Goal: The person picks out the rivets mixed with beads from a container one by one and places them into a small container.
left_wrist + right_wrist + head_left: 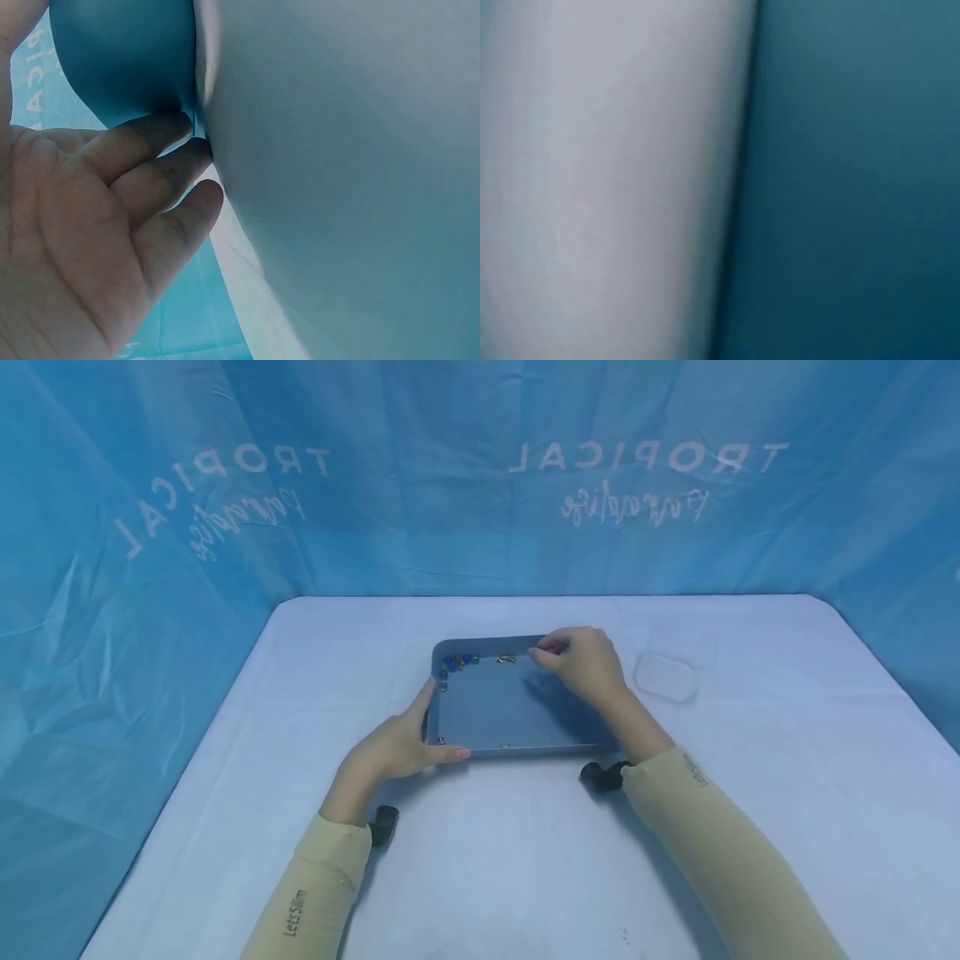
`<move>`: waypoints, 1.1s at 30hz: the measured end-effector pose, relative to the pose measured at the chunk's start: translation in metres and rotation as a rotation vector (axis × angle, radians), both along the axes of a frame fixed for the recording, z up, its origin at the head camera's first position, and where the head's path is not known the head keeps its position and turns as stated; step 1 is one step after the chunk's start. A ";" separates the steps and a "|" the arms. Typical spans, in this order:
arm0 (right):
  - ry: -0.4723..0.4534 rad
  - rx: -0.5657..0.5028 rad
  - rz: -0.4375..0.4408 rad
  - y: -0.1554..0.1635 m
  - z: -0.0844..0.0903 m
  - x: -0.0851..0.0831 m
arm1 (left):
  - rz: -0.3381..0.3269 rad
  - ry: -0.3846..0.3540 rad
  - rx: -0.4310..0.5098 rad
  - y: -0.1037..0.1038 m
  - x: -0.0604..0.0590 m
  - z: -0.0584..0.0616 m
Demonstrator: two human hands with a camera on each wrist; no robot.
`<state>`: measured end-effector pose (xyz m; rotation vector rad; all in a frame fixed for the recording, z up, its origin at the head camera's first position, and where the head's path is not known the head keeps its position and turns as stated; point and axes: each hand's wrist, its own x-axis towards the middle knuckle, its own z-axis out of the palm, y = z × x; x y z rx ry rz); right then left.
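Observation:
A flat blue tray (517,710) lies on the white table (525,860). Blue and green beads (453,664) cluster in its far left corner, with small gold pieces (506,658) beside them. My left hand (438,722) braces the tray's near left corner, thumb along the front rim and straight fingers (187,161) against the left edge of the tray (127,52). My right hand (542,652) hovers over the far rim with curled fingertips pressed together; anything between them is too small to see. The right wrist view is a blur of white and blue.
A clear plastic container (673,670) stands right of the tray. Two tiny pieces (506,746) lie by the tray's front rim. Blue printed sheeting (480,485) walls in the table on three sides. A black wrist camera (603,775) sits under each forearm.

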<state>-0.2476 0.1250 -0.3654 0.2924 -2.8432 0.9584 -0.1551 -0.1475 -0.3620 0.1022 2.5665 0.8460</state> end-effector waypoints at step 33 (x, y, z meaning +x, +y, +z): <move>0.059 -0.203 -0.248 0.083 0.038 0.022 | -0.008 0.004 0.003 -0.001 0.001 -0.002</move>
